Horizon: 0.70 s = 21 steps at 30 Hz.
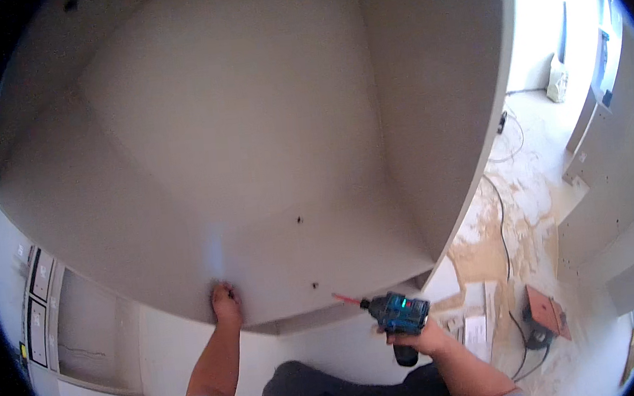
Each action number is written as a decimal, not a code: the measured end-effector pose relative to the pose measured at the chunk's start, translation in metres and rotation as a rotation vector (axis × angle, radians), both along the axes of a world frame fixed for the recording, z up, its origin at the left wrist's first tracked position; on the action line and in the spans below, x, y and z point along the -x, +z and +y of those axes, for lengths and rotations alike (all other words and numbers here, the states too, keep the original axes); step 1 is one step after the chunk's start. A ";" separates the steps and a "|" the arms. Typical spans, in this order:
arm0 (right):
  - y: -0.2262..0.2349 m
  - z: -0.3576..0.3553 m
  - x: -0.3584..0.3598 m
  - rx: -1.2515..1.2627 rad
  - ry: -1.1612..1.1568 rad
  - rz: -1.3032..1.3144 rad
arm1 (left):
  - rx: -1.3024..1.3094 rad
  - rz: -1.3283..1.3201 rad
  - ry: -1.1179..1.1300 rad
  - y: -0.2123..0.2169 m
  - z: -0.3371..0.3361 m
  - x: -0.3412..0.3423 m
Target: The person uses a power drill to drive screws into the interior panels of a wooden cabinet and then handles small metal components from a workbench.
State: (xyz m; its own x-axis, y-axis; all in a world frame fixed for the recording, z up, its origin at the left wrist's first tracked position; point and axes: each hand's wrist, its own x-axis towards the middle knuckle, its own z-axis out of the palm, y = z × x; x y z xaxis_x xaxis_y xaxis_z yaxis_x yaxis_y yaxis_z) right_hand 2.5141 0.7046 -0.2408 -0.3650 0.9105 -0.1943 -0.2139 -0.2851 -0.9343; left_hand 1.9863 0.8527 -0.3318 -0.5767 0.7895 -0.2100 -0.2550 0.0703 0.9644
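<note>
In front of me is a large, pale grey-beige cabinet carcass (pixel 250 128), with its open side facing me. My right hand (pixel 429 337) grips a blue and black cordless drill driver (pixel 401 313) by its handle. The driver's long reddish bit (pixel 347 299) points left, apart from the panel. At the front of the cabinet's bottom panel, my left hand (pixel 226 305) has its fingers curled in around a small dark thing, mostly hidden. Two small dark fittings (pixel 315 285) stand on that panel between my hands, one farther back.
A tool with a reddish-brown flat plate (pixel 546 314) lies on the dusty floor at right, beside a black cable (pixel 501 219). Loose panels (pixel 608 165) stand at the far right. A drawer unit (pixel 40 305) is at lower left, and a white bag (pixel 557 79) rests by the far wall.
</note>
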 end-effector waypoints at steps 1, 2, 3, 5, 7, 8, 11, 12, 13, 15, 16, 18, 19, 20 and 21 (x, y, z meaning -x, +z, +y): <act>0.004 -0.006 0.005 -0.003 -0.020 -0.003 | -0.048 -0.042 -0.026 -0.001 -0.007 -0.004; 0.011 -0.010 0.010 -0.012 -0.039 -0.010 | -0.103 -0.088 -0.050 -0.001 -0.011 -0.010; 0.020 -0.016 0.017 0.029 -0.097 0.020 | -0.138 -0.131 -0.115 0.005 -0.012 -0.016; 0.040 -0.031 0.037 0.119 -0.209 0.074 | -0.145 -0.347 -0.195 0.012 -0.027 -0.033; 0.045 -0.041 0.047 0.237 -0.211 0.165 | -0.125 -0.630 -0.262 0.014 -0.046 -0.064; 0.054 -0.056 0.060 0.307 -0.238 0.214 | -0.113 -0.743 -0.323 0.018 -0.061 -0.072; 0.067 -0.075 0.075 0.276 -0.214 0.138 | -0.077 -0.970 -0.415 0.019 -0.098 -0.111; 0.068 -0.086 0.083 0.252 -0.220 0.095 | -0.059 -1.012 -0.464 0.033 -0.106 -0.121; 0.064 -0.100 0.089 0.275 -0.211 0.092 | -0.037 -1.029 -0.500 0.044 -0.119 -0.121; 0.063 -0.126 0.114 0.262 -0.205 0.046 | -0.021 -1.035 -0.587 0.026 -0.143 -0.104; 0.062 -0.140 0.125 0.257 -0.204 0.023 | -0.012 -1.038 -0.632 0.017 -0.156 -0.097; 0.061 -0.152 0.131 0.265 -0.172 -0.080 | 0.049 -1.000 -0.648 0.016 -0.172 -0.104; 0.062 -0.155 0.133 0.256 -0.153 -0.122 | 0.080 -0.980 -0.654 0.015 -0.180 -0.109; 0.062 -0.161 0.139 0.251 -0.136 -0.156 | 0.110 -0.957 -0.701 0.012 -0.188 -0.106; 0.062 -0.166 0.144 0.240 -0.128 -0.226 | 0.139 -0.932 -0.746 0.009 -0.197 -0.103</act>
State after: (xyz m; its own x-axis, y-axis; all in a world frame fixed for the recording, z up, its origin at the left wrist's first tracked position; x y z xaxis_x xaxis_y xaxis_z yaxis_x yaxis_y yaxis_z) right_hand 2.3697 0.5390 -0.1790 -0.1744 0.8647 -0.4710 -0.0573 -0.4864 -0.8718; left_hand 2.0896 0.6556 -0.3230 0.4316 0.8019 -0.4131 -0.7030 0.5860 0.4029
